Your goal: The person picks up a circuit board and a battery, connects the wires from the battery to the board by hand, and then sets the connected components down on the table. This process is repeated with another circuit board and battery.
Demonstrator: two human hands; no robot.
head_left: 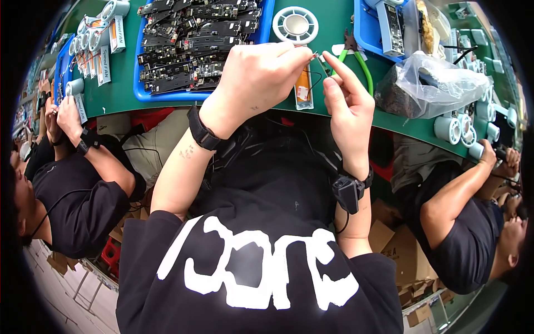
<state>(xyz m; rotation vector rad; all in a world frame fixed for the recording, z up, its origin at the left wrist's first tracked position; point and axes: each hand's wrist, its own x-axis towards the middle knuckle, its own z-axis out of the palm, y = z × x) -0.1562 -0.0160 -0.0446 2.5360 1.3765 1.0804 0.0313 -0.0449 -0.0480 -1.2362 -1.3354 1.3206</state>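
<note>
At the far left, a co-worker's hand (69, 116) is at pale blue fan units (99, 40) on the green table (123, 84); bent by the lens, its fingertips are hard to make out. Next, a blue tray (167, 97), cut off by the upper edge, bears heaped dark circuit boards (218, 42). Across its lower right corner comes the left hand (260, 79), its grip pinched on a thin wire (316, 54), the very tip too small to read. Behind are a round pale blue grille (293, 25) and an orange, pale-labelled part (303, 86), partly covered by the hand. Between both hands, above the table, is a small board (326, 67), dark and slim with a silvery end, partly hidden by fingers. The right hand (351, 108) has forefinger and thumb around it; whether that grip clasps it I cannot tell. Green-handled pliers (365, 71) lie behind, then a crumpled clear bag (445, 83), its contents blurred
</note>
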